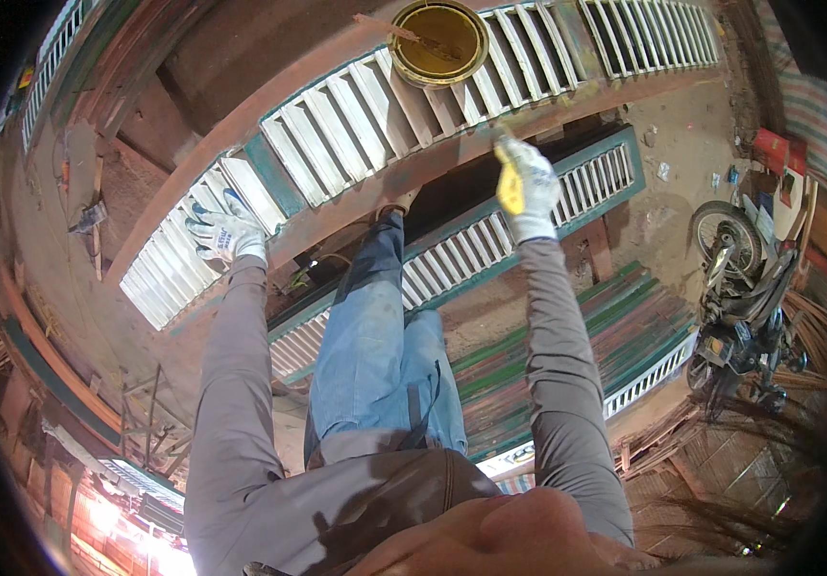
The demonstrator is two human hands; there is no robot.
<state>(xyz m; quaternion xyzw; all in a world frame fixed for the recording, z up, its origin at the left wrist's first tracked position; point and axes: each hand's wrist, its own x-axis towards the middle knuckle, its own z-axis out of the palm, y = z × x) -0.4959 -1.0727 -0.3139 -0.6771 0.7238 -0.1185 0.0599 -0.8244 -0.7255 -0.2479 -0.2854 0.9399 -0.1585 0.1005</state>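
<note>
A long louvered shutter panel (337, 134) with white slats and a reddish-brown and green frame lies in front of me. My left hand (228, 235), in a white and blue glove, rests on its slats at the left end, fingers spread. My right hand (531, 182), in a similar glove with yellow on it, is closed around what looks like a paintbrush (503, 144). The brush tip is at the panel's near frame edge, and its details are blurred. A round can (397, 48) of amber-brown liquid stands on the slats, with a stick across its rim.
Another louvered panel (476, 252) with a green frame lies nearer me, by my legs. Stacked green and brown boards (567, 331) are right of my legs. A motorcycle (735, 288) stands at the right, beside a striped sheet (812, 115). Long boards (63, 374) line the left side.
</note>
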